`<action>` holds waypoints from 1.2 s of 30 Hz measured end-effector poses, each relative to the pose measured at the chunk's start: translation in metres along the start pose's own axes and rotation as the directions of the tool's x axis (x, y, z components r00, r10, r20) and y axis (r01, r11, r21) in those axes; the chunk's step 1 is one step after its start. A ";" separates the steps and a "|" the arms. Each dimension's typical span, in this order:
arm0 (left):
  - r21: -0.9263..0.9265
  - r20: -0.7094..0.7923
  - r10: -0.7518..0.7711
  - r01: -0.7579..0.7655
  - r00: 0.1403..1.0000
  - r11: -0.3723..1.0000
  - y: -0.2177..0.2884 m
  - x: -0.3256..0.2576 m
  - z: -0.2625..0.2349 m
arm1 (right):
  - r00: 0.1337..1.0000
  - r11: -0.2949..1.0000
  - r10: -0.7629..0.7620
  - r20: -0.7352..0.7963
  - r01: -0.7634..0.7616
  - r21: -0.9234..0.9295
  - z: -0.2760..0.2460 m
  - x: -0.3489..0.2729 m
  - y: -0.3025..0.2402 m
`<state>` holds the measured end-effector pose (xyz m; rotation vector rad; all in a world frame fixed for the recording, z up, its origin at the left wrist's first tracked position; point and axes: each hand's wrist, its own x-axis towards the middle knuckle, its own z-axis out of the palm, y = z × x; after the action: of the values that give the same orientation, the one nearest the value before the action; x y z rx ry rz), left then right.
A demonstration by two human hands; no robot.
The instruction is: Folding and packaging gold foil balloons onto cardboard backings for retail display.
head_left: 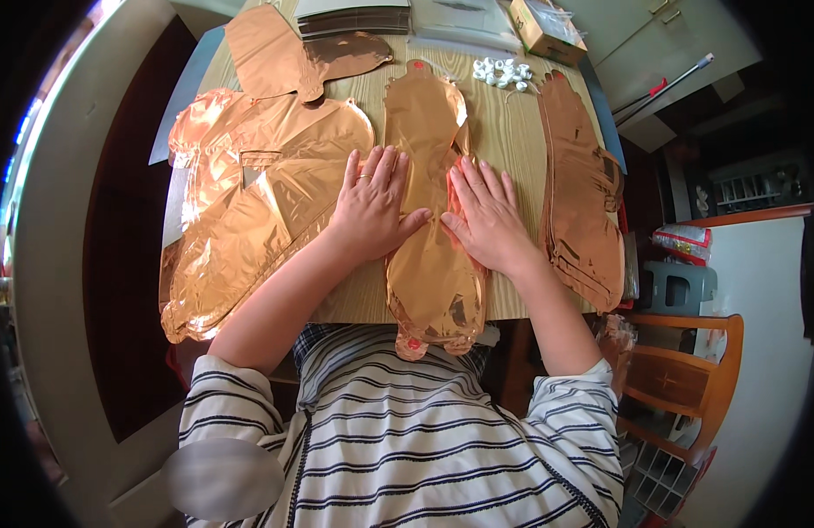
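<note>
A flat, copper-coloured foil balloon, folded into a long strip, lies before me with its near end over the table's front edge. On its left edge rests my left hand, fingers stretched out and a ring on one of them. My right hand lies flat along the opposite edge, fingers spread, with some red showing beside it. Neither hand grips anything. Spread-out foil balloons cover the table's left side, next to my left forearm. To the right of my right hand is a folded stack of similar foil.
Another foil piece lies at the far left. Along the back are a stack of flat sheets, clear plastic bags, a cardboard box and several small white pieces. A wooden chair and grey stool stand right.
</note>
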<state>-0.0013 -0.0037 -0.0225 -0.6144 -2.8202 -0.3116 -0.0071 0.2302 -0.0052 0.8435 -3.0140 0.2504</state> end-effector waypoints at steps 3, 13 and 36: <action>0.001 -0.004 -0.004 0.004 1.000 1.000 0.001 -0.001 0.003 | 1.000 1.000 0.016 0.003 -0.016 -0.012 -0.003 0.001 -0.004; 0.009 0.009 -0.017 0.017 1.000 1.000 0.004 0.001 -0.001 | 0.999 1.000 0.026 -0.019 -0.026 -0.006 0.002 0.001 -0.005; 0.007 -0.049 -0.027 0.028 0.998 1.000 0.009 0.000 -0.001 | 0.997 0.999 -0.001 0.074 -0.002 0.032 0.005 -0.003 0.014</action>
<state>0.0028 0.0045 -0.0202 -0.5592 -2.7834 -0.3170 -0.0118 0.2426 -0.0125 0.8740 -3.0866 0.2740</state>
